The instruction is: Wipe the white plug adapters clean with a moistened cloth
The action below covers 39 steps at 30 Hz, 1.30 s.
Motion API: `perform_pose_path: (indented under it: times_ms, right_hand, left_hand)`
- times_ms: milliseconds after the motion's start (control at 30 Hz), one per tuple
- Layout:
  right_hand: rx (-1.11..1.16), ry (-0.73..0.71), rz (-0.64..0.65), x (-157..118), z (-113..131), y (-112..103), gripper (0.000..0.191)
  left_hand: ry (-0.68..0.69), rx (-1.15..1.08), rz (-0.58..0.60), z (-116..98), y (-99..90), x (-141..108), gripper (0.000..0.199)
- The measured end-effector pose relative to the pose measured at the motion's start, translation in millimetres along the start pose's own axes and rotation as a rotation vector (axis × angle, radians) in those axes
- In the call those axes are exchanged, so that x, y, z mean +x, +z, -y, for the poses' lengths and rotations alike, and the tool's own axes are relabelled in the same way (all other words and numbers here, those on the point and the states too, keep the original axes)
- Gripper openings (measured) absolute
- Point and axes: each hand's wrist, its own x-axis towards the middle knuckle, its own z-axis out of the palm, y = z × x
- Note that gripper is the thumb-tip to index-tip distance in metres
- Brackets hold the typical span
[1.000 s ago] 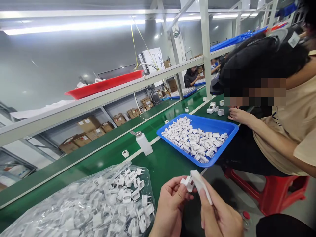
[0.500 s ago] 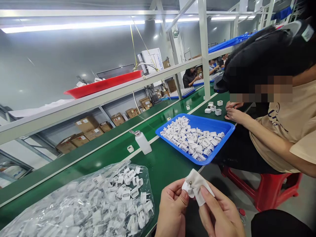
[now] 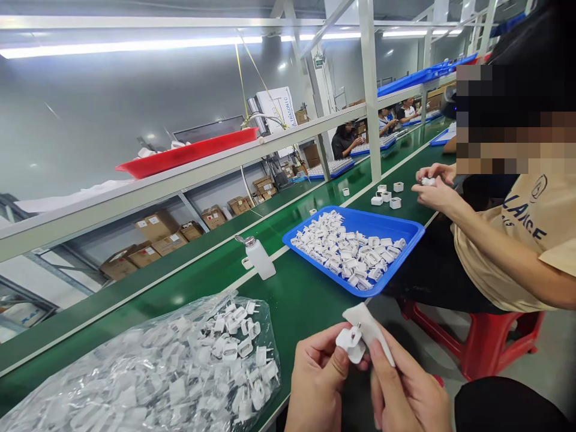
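Between the thumb and fingers of my left hand (image 3: 317, 375) is a white plug housing (image 3: 350, 343), its hollow side partly in view. My right hand (image 3: 407, 387) pinches a folded white cloth (image 3: 368, 325), which lies against the housing's pin side. Both hands are close together at the table's front edge. Left of them, a clear plastic bag (image 3: 148, 360) holds many similar white housings. Beyond my hands stands a blue tray (image 3: 407, 227) heaped with more of them.
A white pump bottle (image 3: 261, 259) stands on the green conveyor table (image 3: 252, 303). To the right, a co-worker (image 3: 504, 228) sits on a red stool (image 3: 481, 345), handling a small white piece. Several loose housings (image 3: 395, 203) lie behind the tray. A red tray (image 3: 189, 153) rests on the overhead shelf.
The cloth has shifted off the housing's face, so more of the housing shows. The co-worker has leaned back and raised a white piece. Small housings on the belt have moved right.
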Motion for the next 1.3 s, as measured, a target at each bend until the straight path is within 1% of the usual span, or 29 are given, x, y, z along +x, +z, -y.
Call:
perform_pose_path:
  times_ms: [67, 100, 133, 200, 233, 267, 300, 367, 400, 433, 467, 500, 533, 567, 600, 633, 667, 733, 767, 800, 867, 933, 967, 1033, 1100, 1133, 1200, 1300]
  right_hand:
    - [0.152, 0.104, 0.118, 0.4, -1.6, 4.9, 0.066]
    - [0.214, 0.148, 0.163, 1.6, -3.4, 7.0, 0.068]
    - [0.26, 0.182, 0.206, 3.1, -5.4, 8.5, 0.07]
    - [0.323, 0.225, 0.282, 6.0, -9.4, 9.4, 0.072]
    - [0.34, 0.23, 0.3, 7.0, -10.9, 8.5, 0.071]
    - [0.338, 0.217, 0.293, 7.8, -11.9, 6.8, 0.069]
    - [0.304, 0.186, 0.254, 8.3, -12.7, 4.5, 0.067]
    - [0.124, 0.061, 0.085, 9.4, -14.6, -0.9, 0.059]
    - [0.004, -0.042, 0.002, 10.4, -16.5, -3.3, 0.054]
    - [-0.113, -0.173, -0.054, 11.9, -19.2, -5.0, 0.048]
    - [-0.21, -0.335, -0.061, 13.8, -22.6, -5.9, 0.042]
    - [-0.279, -0.51, -0.022, 16.2, -26.5, -6.1, 0.038]
    - [-0.321, -0.673, 0.05, 18.8, -30.3, -5.9, 0.04]
    - [-0.345, -0.801, 0.13, 21.5, -33.6, -5.8, 0.046]
    - [-0.357, -0.875, 0.202, 23.9, -35.9, -6.0, 0.052]
    - [-0.359, -0.888, 0.267, 26.0, -36.8, -7.1, 0.054]
    - [-0.35, -0.843, 0.327, 27.7, -36.4, -9.2, 0.052]
    - [-0.289, -0.653, 0.419, 29.8, -32.9, -15.9, 0.041]
    - [-0.239, -0.525, 0.435, 30.6, -30.8, -19.8, 0.037]
    - [-0.184, -0.386, 0.415, 31.5, -29.2, -23.5, 0.036]
    - [-0.072, -0.115, 0.279, 34.5, -28.8, -29.3, 0.044]
    - [0.009, 0.092, 0.145, 39.8, -32.2, -32.9, 0.06]
    - [0.031, 0.153, 0.108, 43.3, -34.8, -34.4, 0.067]
    - [0.036, 0.194, 0.093, 51.0, -40.1, -37.8, 0.074]
    - [0.011, 0.179, 0.11, 58.1, -44.2, -42.7, 0.073]
    - [0.002, 0.168, 0.113, 61.1, -45.6, -45.4, 0.072]
    - [0.01, 0.161, 0.107, 65.4, -47.2, -50.3, 0.072]
    - [0.034, 0.159, 0.062, 64.6, -44.8, -52.0, 0.076]
  left_hand:
    - [0.102, 0.19, -0.013, 3.5, -6.7, 0.3, 0.031]
    - [0.179, 0.32, -0.046, 5.4, -11.1, 0.5, 0.025]
    - [0.285, 0.462, -0.085, 7.3, -15.8, 0.6, 0.023]
    - [0.545, 0.736, -0.147, 10.5, -24.7, 1.2, 0.033]
    - [0.672, 0.846, -0.158, 11.4, -28.3, 1.7, 0.04]
    - [0.778, 0.931, -0.155, 11.7, -31.1, 2.4, 0.044]
    - [0.862, 0.993, -0.144, 11.4, -32.9, 3.2, 0.047]
    - [0.977, 1.08, -0.122, 9.2, -34.3, 4.9, 0.049]
    - [1.024, 1.112, -0.108, 7.6, -34.1, 5.7, 0.05]
    - [1.063, 1.141, -0.091, 6.1, -33.6, 6.3, 0.05]
    - [1.099, 1.164, -0.074, 4.7, -33.1, 6.7, 0.05]
    - [1.128, 1.186, -0.065, 3.5, -32.6, 7.0, 0.049]
    - [1.142, 1.207, -0.068, 2.7, -32.4, 7.2, 0.048]
    - [1.14, 1.229, -0.076, 2.0, -32.6, 7.3, 0.046]
    - [1.127, 1.245, -0.091, 1.5, -33.3, 7.5, 0.044]
    - [1.102, 1.254, -0.109, 1.0, -34.6, 7.7, 0.043]
    - [1.073, 1.254, -0.128, 0.3, -36.5, 7.9, 0.042]
    - [1.032, 1.22, -0.154, -1.5, -41.4, 8.2, 0.043]
    - [1.017, 1.195, -0.161, -2.6, -43.8, 8.1, 0.043]
    - [0.984, 1.171, -0.176, -3.8, -45.8, 7.8, 0.043]
    - [0.841, 1.113, -0.222, -6.1, -47.1, 6.5, 0.04]
    - [0.609, 0.978, -0.289, -7.8, -44.0, 5.0, 0.035]
    - [0.48, 0.852, -0.309, -8.4, -41.1, 4.3, 0.031]
    - [0.244, 0.504, -0.282, -9.4, -34.1, 3.3, 0.026]
    - [0.061, 0.162, -0.215, -10.5, -27.8, 2.9, 0.034]
    - [-0.007, 0.041, -0.187, -11.3, -25.7, 2.9, 0.038]
    - [-0.106, -0.093, -0.18, -12.7, -23.9, 3.2, 0.038]
    - [-0.201, -0.157, -0.208, -12.3, -25.2, 5.3, 0.034]
